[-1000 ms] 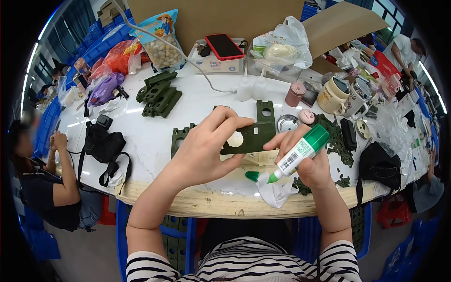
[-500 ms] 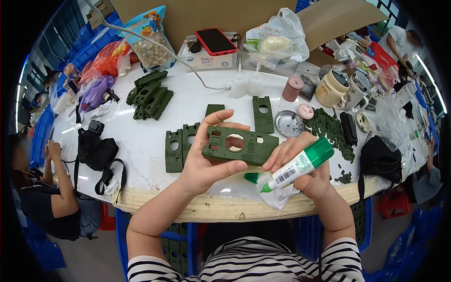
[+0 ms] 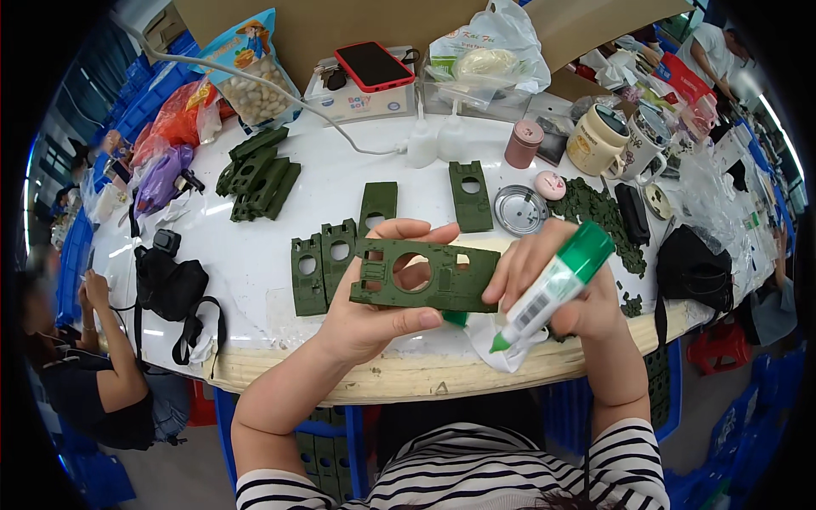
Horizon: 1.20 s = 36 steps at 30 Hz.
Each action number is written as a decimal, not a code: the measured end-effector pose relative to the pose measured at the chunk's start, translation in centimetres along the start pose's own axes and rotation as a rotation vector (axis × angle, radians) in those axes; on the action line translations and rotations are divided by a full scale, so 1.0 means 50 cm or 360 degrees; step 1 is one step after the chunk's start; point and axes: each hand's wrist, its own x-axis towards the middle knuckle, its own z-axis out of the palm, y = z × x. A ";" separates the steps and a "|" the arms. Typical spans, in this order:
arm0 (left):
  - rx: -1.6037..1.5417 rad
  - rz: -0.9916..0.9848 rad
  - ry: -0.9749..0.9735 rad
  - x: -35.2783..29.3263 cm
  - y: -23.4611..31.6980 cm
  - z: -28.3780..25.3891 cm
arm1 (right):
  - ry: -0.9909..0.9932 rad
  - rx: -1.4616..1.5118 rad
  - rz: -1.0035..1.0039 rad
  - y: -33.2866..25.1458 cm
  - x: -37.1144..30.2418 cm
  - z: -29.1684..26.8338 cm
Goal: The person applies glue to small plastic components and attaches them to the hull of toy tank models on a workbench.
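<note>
My left hand grips a dark green plastic model hull piece, with its thumb along the lower edge and its fingers behind. The piece has a large round hole and smaller square ones. In my right hand is a white glue bottle with a green base, its green nozzle pointing down and left. The fingertips of that hand touch the hull's right end. A white tissue and a green cap lie below the hull. Similar green hull pieces rest left of my hand, another beyond it.
A stack of green parts sits far left, a heap of small green parts at right. Behind are squeeze bottles, a phone on a box, and mugs. A black bag lies left; a person sits beside it.
The glue bottle has tilted more upright, its nozzle shifting slightly right and down, away from the hull. The hull piece has turned slightly in my left hand. The view has shifted a little.
</note>
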 end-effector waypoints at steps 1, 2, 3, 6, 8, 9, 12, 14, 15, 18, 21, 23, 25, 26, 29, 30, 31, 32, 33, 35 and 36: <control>0.0069 0.0019 0.0002 0.000 0.002 -0.002 | 0.0177 -0.0112 -0.0003 -0.004 0.003 0.000; 0.0075 0.0031 -0.0006 0.002 0.003 -0.001 | 0.0348 -0.0231 -0.0003 -0.008 0.006 0.000; 0.0080 0.0044 -0.0015 0.003 0.002 0.000 | 0.0443 -0.0325 -0.0079 -0.004 0.006 -0.005; 0.0038 0.0036 -0.0069 0.004 -0.006 0.002 | 0.0725 -0.0563 -0.0253 0.004 0.008 0.009; 0.0009 0.0020 -0.0097 0.002 -0.013 0.005 | 0.0653 -0.0674 -0.0239 0.005 0.002 0.014; 0.0004 0.0014 -0.0102 0.002 -0.017 0.008 | 0.0641 -0.0703 -0.0212 0.006 0.001 0.023; 0.0022 0.0001 -0.0110 0.001 -0.021 0.008 | 0.0640 -0.0570 -0.0162 0.017 -0.001 0.031; 0.0021 -0.0020 -0.0094 0.001 -0.020 0.008 | 0.0665 -0.0289 -0.0133 0.029 -0.006 0.029; 0.0008 -0.0037 -0.0076 0.000 -0.017 0.009 | 0.0672 -0.0234 -0.0121 0.035 -0.008 0.025; 0.0013 -0.0048 -0.0047 -0.002 -0.015 0.012 | 0.0673 -0.0248 -0.0145 0.041 -0.011 0.018; 0.0064 -0.0078 0.0051 0.000 -0.015 0.020 | 0.0681 -0.0252 -0.0173 0.043 -0.011 0.017; 0.0089 -0.0096 0.0094 0.001 -0.015 0.021 | 0.0682 -0.0281 -0.0152 0.042 -0.011 0.017; 0.0098 -0.0096 0.0085 0.001 -0.016 0.018 | 0.0688 -0.0382 -0.0128 0.039 -0.010 0.018; 0.0102 -0.0094 0.0081 0.001 -0.017 0.017 | 0.0692 -0.0467 -0.0114 0.038 -0.009 0.020; 0.0108 -0.0090 0.0073 0.001 -0.018 0.015 | 0.0688 -0.0579 -0.0114 0.036 -0.008 0.021; 0.0107 -0.0089 0.0073 0.001 -0.017 0.016 | 0.0684 -0.0591 -0.0121 0.036 -0.007 0.022; 0.0105 -0.0088 0.0074 0.001 -0.017 0.016 | 0.0685 -0.0587 -0.0121 0.035 -0.006 0.024; 0.0106 -0.0091 0.0078 0.001 -0.017 0.016 | 0.0686 -0.0584 -0.0121 0.033 -0.005 0.027; 0.0106 -0.0094 0.0082 0.001 -0.017 0.017 | 0.0687 -0.0581 -0.0121 0.032 -0.004 0.028; 0.0108 -0.0095 0.0084 0.001 -0.016 0.017 | 0.0663 -0.0599 -0.0122 0.032 -0.006 0.026; 0.0109 -0.0093 0.0083 0.001 -0.016 0.017 | 0.0652 -0.0609 -0.0122 0.031 -0.006 0.025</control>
